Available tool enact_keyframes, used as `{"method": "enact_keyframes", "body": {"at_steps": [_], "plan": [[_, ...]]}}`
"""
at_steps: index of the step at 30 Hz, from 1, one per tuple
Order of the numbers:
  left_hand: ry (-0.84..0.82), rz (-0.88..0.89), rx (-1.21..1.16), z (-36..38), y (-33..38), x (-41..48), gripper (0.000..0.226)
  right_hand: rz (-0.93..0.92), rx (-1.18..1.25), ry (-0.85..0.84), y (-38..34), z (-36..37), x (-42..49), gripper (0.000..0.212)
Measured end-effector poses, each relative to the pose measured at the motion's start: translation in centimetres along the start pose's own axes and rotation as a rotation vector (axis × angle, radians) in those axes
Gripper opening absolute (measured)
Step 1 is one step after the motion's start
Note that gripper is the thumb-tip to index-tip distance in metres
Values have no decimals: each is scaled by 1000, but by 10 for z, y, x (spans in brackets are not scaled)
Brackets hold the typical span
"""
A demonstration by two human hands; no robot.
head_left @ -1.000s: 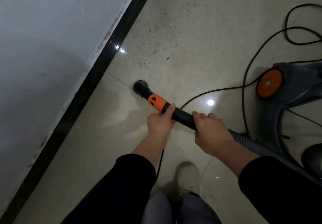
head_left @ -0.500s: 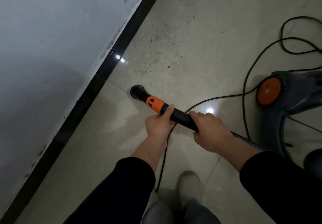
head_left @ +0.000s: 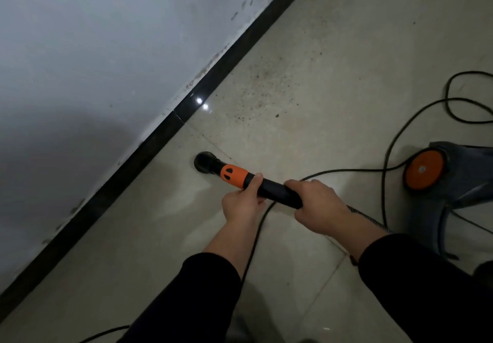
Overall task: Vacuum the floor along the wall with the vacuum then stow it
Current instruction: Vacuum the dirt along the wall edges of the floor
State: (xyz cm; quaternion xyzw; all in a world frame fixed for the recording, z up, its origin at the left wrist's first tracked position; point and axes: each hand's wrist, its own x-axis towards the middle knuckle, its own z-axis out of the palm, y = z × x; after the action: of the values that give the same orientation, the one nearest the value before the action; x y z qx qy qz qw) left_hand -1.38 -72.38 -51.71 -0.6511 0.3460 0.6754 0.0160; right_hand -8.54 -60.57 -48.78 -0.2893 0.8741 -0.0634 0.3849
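One cord (head_left: 383, 198) trails under the wand (head_left: 272, 186), beside vacuum body (head_left: 464, 174).

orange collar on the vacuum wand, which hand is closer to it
Left. The left hand grips the wand just behind the orange collar; the right hand grips farther back along the wand, toward the hose.

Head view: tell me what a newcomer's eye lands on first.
The orange collar on the black vacuum wand at centre, gripped by the left hand and right hand. Next, the orange wheel of the vacuum body at the right edge. Then the patch of dark specks on the pale floor beside the black baseboard.
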Motion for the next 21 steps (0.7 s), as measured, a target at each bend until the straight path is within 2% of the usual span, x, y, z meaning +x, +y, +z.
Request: {"method": "enact_keyframes", "body": {"at_steps": [9, 21], "plan": [[45, 75, -199, 10, -12, 11, 25, -154, -25, 55, 15, 6, 26, 30], [50, 211, -278, -14, 1, 35, 27, -276, -109, 173, -9, 21, 57, 34]]}}
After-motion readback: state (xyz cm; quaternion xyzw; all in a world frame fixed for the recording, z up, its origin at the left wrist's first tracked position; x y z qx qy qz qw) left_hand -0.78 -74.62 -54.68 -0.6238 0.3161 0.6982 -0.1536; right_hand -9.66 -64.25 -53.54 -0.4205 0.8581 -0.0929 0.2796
